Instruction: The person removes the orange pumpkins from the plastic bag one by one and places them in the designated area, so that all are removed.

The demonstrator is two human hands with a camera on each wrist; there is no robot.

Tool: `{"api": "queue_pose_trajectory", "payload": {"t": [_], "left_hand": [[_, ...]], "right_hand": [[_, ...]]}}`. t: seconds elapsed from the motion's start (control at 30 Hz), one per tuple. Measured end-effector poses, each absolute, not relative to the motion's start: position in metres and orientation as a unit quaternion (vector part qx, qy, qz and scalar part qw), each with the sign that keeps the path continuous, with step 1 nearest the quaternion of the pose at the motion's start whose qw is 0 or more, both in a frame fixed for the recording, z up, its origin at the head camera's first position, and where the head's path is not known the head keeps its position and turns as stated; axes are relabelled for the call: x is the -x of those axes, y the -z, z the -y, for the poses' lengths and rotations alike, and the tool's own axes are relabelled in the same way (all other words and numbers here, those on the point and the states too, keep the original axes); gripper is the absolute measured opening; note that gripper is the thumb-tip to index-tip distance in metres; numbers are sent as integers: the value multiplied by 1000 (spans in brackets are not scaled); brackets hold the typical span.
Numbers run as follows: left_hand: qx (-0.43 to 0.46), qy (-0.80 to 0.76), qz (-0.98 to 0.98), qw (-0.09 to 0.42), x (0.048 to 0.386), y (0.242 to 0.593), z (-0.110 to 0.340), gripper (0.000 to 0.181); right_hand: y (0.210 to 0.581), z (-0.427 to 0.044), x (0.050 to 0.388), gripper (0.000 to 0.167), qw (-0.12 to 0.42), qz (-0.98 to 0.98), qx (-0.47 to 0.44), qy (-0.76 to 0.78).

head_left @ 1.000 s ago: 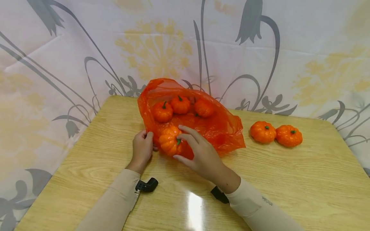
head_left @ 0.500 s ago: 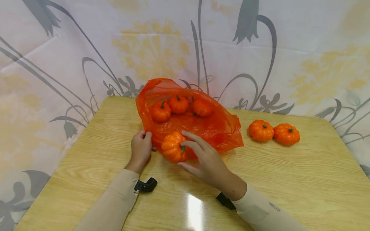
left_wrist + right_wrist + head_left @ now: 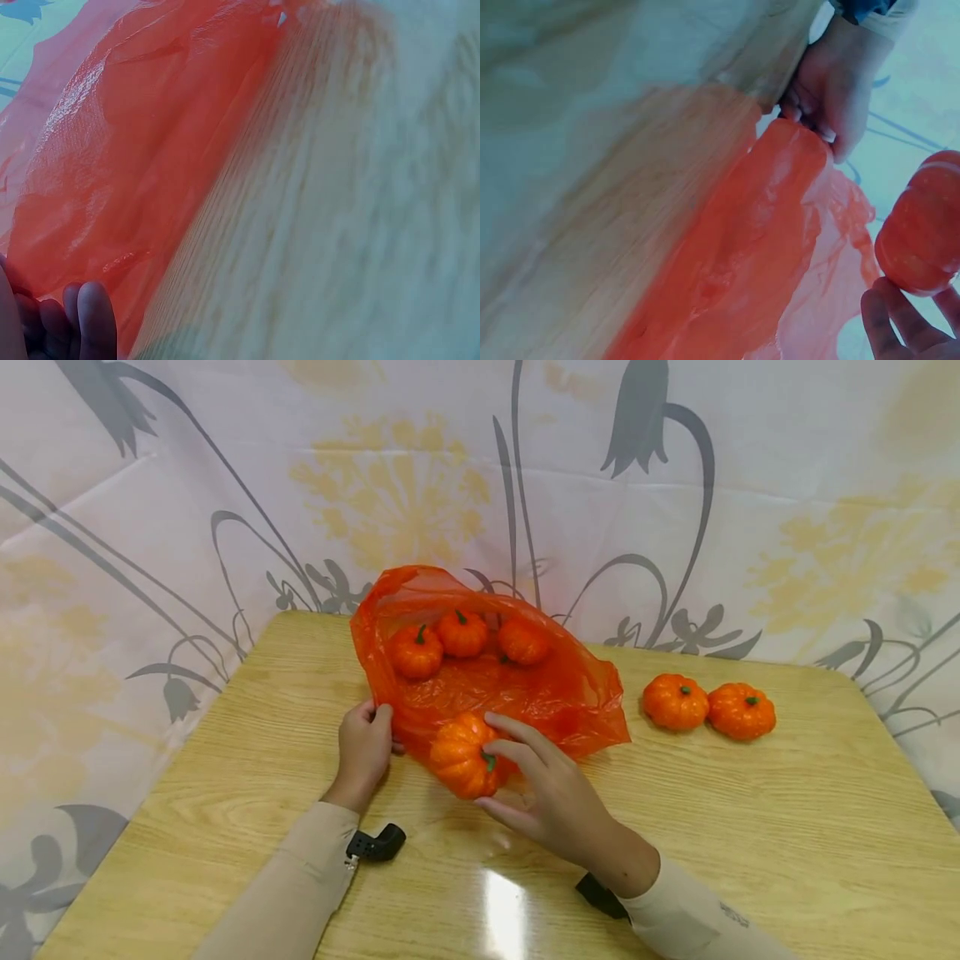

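An orange plastic bag (image 3: 487, 693) lies with its mouth toward the person, three small pumpkins inside it, one of them at the left (image 3: 416, 652). The left hand (image 3: 365, 747) pinches the bag's left edge. Between thumb and fingers the right hand (image 3: 558, 793) holds another pumpkin (image 3: 465, 756) by its green-stemmed side, over the near edge of the bag. In the left wrist view, curled fingertips of the left hand (image 3: 64, 319) are beside the bag (image 3: 135, 150). The right wrist view has the held pumpkin (image 3: 922, 225) above the right hand's fingers (image 3: 904, 322).
Two more pumpkins, one at the left (image 3: 675, 702) and one at the right (image 3: 742, 712), sit side by side on the wooden table (image 3: 825, 827), right of the bag. A flower-patterned cloth (image 3: 420, 493) hangs behind the table.
The right hand has moved toward the person and to the right with its pumpkin, from over the bag's mouth to its near edge. The left hand keeps its grip on the bag.
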State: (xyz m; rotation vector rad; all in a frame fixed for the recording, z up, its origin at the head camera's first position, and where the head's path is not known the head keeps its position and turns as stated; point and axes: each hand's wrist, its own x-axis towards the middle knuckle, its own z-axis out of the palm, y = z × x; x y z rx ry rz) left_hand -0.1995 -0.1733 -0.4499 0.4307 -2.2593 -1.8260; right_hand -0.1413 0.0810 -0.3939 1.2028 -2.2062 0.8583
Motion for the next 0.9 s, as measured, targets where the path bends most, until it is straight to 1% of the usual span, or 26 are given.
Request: {"api": "queue_pose_trajectory", "payload": {"t": [0.27, 0.57, 0.9], "left_hand": [[-148, 633, 753, 103, 201, 452, 173, 25], [-147, 631, 754, 104, 200, 452, 172, 26], [-148, 625, 760, 100, 199, 453, 173, 26]], "right_hand": [[395, -89, 137, 50, 218, 803, -433, -346], [395, -97, 132, 48, 233, 792, -444, -349], [393, -113, 130, 51, 256, 792, -433, -346]]}}
